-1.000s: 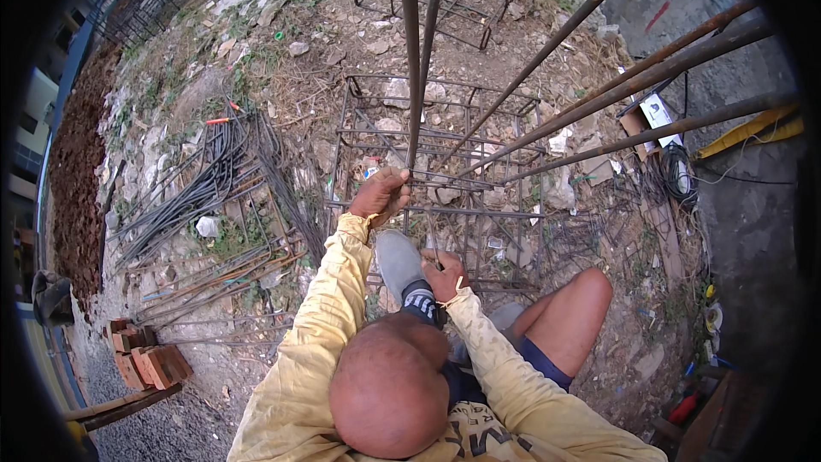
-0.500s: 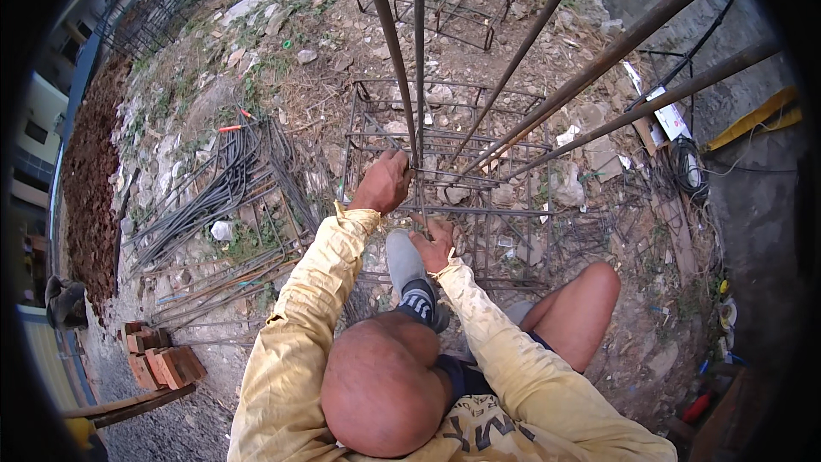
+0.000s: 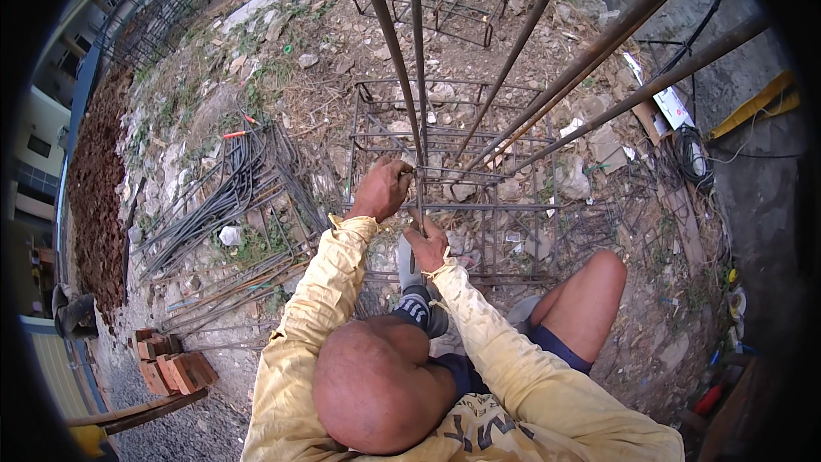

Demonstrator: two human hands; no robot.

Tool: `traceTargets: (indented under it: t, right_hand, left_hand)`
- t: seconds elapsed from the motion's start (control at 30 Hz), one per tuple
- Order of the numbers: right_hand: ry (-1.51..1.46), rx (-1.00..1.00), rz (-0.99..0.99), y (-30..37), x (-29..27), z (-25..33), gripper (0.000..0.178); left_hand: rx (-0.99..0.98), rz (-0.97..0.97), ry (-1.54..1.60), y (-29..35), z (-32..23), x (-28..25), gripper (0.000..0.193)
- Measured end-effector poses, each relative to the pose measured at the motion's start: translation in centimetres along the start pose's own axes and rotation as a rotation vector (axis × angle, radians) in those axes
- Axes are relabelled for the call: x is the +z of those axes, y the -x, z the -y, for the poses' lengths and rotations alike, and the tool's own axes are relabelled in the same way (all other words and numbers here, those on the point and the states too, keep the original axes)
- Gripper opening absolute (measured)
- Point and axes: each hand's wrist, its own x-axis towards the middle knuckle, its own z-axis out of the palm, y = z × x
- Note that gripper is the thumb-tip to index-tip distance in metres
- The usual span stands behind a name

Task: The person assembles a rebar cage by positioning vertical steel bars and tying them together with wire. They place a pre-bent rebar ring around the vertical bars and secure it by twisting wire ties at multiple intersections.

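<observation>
Long brown steel reinforcing bars [image 3: 522,60] rise from a rebar cage of thin square stirrups [image 3: 479,205] lying on the ground before me. My left hand [image 3: 382,190] is closed, its fingertips pinched against the foot of the leftmost bars, where one crosses a stirrup; anything small between them is hidden. Just below and to the right, my right hand [image 3: 428,244] is closed around a thin, dark metal tool [image 3: 420,205], pointing up toward that crossing. Its exact kind cannot be made out. My grey-shod foot [image 3: 408,261] rests under the right hand.
Bundles of dark bent rods [image 3: 235,184] lie on the left, with red bricks [image 3: 175,368] nearer me. Another cage [image 3: 453,0] sits farther off. On the right are a coiled black cable [image 3: 688,162] and a yellow strip [image 3: 757,104]. Rubble covers the ground.
Both hands stay at the same crossing. The right hand has shifted slightly left and down, and its thin tool now stands more upright. My view has tilted a little.
</observation>
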Motion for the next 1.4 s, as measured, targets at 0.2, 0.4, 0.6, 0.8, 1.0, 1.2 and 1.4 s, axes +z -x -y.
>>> traceTargets:
  t: [0.2,0.4,0.6,0.8,1.0,1.2,1.4]
  right_hand:
    - [-0.013,-0.038,-0.056,0.1,1.2,1.7,0.046]
    - [0.009,-0.059,-0.086,-1.2,1.6,0.2,0.034]
    - [-0.029,-0.07,-0.145,-0.6,2.4,0.4,0.027]
    - [0.192,-0.127,-0.154,-0.6,3.0,0.1,0.025]
    - [0.303,-0.137,-0.318,0.0,4.2,-1.1,0.023]
    - [-0.047,-0.026,-0.21,-0.2,4.7,-0.4,0.031]
    - [-0.239,0.286,-0.129,0.0,4.7,2.4,0.026]
  left_hand:
    - [-0.011,-0.017,-0.014,0.4,0.2,-0.3,0.024]
    - [0.012,-0.119,0.094,0.7,0.7,0.6,0.025]
    - [-0.118,-0.176,0.641,1.9,3.0,4.8,0.025]
    - [-0.23,-0.139,0.915,1.8,4.3,6.7,0.02]
    - [-0.292,-0.082,0.964,1.6,2.8,5.4,0.018]
    - [-0.245,-0.113,0.766,1.7,2.0,4.4,0.016]
    - [-0.21,-0.188,0.608,2.0,2.3,3.9,0.02]
